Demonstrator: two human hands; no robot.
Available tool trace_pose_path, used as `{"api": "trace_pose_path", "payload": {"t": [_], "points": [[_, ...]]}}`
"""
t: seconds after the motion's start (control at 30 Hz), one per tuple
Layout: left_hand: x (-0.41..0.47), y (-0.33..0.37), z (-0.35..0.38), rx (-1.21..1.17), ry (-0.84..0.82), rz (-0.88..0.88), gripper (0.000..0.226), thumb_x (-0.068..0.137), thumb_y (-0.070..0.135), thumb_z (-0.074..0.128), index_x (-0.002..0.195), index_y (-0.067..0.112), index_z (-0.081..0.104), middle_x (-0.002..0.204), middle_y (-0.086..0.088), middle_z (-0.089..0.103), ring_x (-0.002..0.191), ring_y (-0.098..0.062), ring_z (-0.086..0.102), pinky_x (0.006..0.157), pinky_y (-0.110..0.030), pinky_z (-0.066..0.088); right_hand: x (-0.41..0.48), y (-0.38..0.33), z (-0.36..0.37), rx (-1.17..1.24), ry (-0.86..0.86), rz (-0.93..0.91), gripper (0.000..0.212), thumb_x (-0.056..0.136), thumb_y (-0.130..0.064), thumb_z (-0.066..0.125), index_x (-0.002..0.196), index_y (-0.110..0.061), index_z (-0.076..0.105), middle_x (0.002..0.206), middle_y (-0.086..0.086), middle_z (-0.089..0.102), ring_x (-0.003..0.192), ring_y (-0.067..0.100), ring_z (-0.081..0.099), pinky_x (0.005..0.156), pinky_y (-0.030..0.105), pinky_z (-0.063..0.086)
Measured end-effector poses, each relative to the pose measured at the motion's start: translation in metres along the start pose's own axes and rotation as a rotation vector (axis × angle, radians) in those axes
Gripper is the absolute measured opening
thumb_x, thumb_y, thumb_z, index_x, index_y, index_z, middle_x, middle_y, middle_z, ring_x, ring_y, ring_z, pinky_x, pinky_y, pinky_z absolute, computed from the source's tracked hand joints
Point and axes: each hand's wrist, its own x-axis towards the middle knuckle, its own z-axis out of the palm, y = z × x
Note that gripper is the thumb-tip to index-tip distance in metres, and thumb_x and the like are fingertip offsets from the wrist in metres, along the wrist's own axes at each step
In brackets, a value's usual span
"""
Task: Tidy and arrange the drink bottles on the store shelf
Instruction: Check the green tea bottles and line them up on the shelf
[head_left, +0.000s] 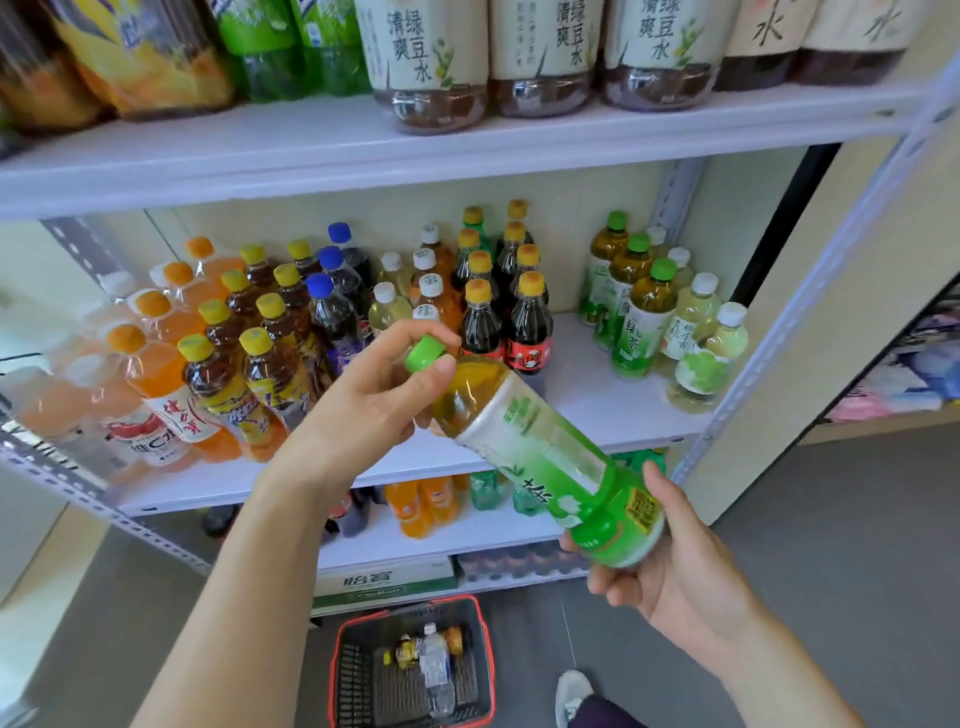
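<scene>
I've got a green-capped plastic green tea bottle (535, 447) w/ a white-and-green label, held tilted in front of the middle shelf (597, 400), cap end up-left, base down-right. My left hand (374, 400) has its grip wrapped around the neck just below the green cap, thumb and fingers closed on it. My right hand (675, 561) cups the base, fingers curled under and clamped on the bottom of the label. So the bottle is in the air, not on any shelf yet, between me and the rows.

Step in hand, as I read it: carrying one stray tea bottle to its group. Same-looking bottles, green caps (639, 244) and amber tea, stand at the right end of the middle shelf beside the pale white-capped bottles (706, 332). There's a bare gap on the shelf between the dark yellow-capped bottles (530, 322) and that green tea group.

Next move prob. needs: tip it upright, let the right hand go or slide up, and set it down at the front of the green tea row w/o knocking neighbours, label facing out. More bottles wait in the red-rimmed basket (343, 639) on the floor.
</scene>
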Motion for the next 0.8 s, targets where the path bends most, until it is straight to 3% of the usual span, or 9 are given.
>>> {"api": "trace_pose_path", "payload": {"t": [0.1, 0.2, 0.27, 0.33, 0.4, 0.53, 0.63, 0.8], "points": [[0.007, 0.010, 0.012, -0.026, -0.018, 0.070, 0.024, 0.089, 0.038, 0.058, 0.103, 0.019, 0.063, 0.071, -0.006, 0.048, 0.055, -0.009, 0.044, 0.049, -0.016, 0.038, 0.000, -0.007, -0.012, -0.025, -0.063, 0.116, 0.073, 0.077, -0.066, 0.043, 0.095, -0.004, 0.076, 0.077, 0.031, 0.067, 0.043, 0.027, 0.060, 0.034, 0.023, 0.045], [0.021, 0.014, 0.031, 0.019, 0.076, 0.098, 0.034, 0.087, 0.043, 0.058, 0.097, 0.011, 0.062, 0.059, 0.003, 0.046, 0.046, -0.005, 0.039, 0.044, -0.013, 0.032, 0.005, -0.015, -0.023, 0.055, -0.099, 0.160, 0.073, 0.080, -0.065, 0.042, 0.110, -0.006, 0.072, 0.100, 0.033, 0.068, 0.067, 0.033, 0.070, 0.043, 0.028, 0.052], [0.033, 0.016, 0.047, 0.093, 0.174, 0.096, 0.043, 0.083, 0.051, 0.060, 0.091, 0.009, 0.060, 0.050, 0.010, 0.048, 0.040, -0.003, 0.042, 0.041, -0.013, 0.034, 0.009, -0.023, -0.033, 0.101, -0.109, 0.082, 0.058, 0.082, -0.054, 0.050, 0.118, -0.012, 0.067, 0.115, 0.028, 0.066, 0.086, 0.036, 0.070, 0.053, 0.034, 0.057], [0.048, 0.018, 0.066, 0.185, 0.271, 0.076, 0.048, 0.081, 0.056, 0.061, 0.086, 0.007, 0.060, 0.053, -0.001, 0.056, 0.044, -0.013, 0.049, 0.042, -0.026, 0.040, 0.014, -0.036, -0.046, 0.091, -0.109, -0.008, 0.041, 0.082, -0.033, 0.060, 0.119, -0.016, 0.063, 0.117, 0.024, 0.066, 0.095, 0.043, 0.067, 0.061, 0.036, 0.060], [0.064, 0.019, 0.085, 0.293, 0.342, 0.049, 0.046, 0.085, 0.055, 0.063, 0.083, 0.008, 0.061, 0.068, -0.016, 0.064, 0.058, -0.028, 0.057, 0.056, -0.042, 0.050, 0.018, -0.051, -0.063, 0.057, -0.091, -0.051, 0.043, 0.081, -0.019, 0.064, 0.123, -0.012, 0.057, 0.115, 0.024, 0.067, 0.094, 0.048, 0.066, 0.064, 0.037, 0.060], [0.092, 0.024, 0.110, 0.321, 0.208, 0.087, 0.034, 0.084, 0.057, 0.056, 0.083, 0.024, 0.062, 0.065, 0.005, 0.059, 0.060, -0.008, 0.053, 0.057, -0.025, 0.046, 0.026, -0.077, -0.097, 0.028, -0.091, -0.013, 0.044, 0.080, -0.030, 0.064, 0.118, -0.008, 0.062, 0.111, 0.029, 0.066, 0.080, 0.045, 0.069, 0.060, 0.034, 0.061], [0.111, 0.024, 0.121, 0.273, 0.057, 0.088, 0.023, 0.087, 0.050, 0.058, 0.093, 0.029, 0.065, 0.075, 0.015, 0.060, 0.068, -0.004, 0.056, 0.061, -0.018, 0.048, 0.038, -0.091, -0.122, 0.031, -0.100, 0.024, 0.055, 0.078, -0.037, 0.064, 0.121, -0.004, 0.060, 0.115, 0.037, 0.061, 0.074, 0.043, 0.069, 0.058, 0.034, 0.060], [0.135, 0.021, 0.146, 0.346, 0.116, 0.087, 0.027, 0.087, 0.048, 0.056, 0.093, 0.023, 0.063, 0.056, 0.018, 0.055, 0.046, -0.001, 0.049, 0.046, -0.013, 0.038, 0.063, -0.105, -0.147, 0.039, -0.104, 0.119, 0.058, 0.083, -0.040, 0.060, 0.129, -0.006, 0.055, 0.119, 0.029, 0.065, 0.090, 0.045, 0.069, 0.062, 0.035, 0.060]]}}
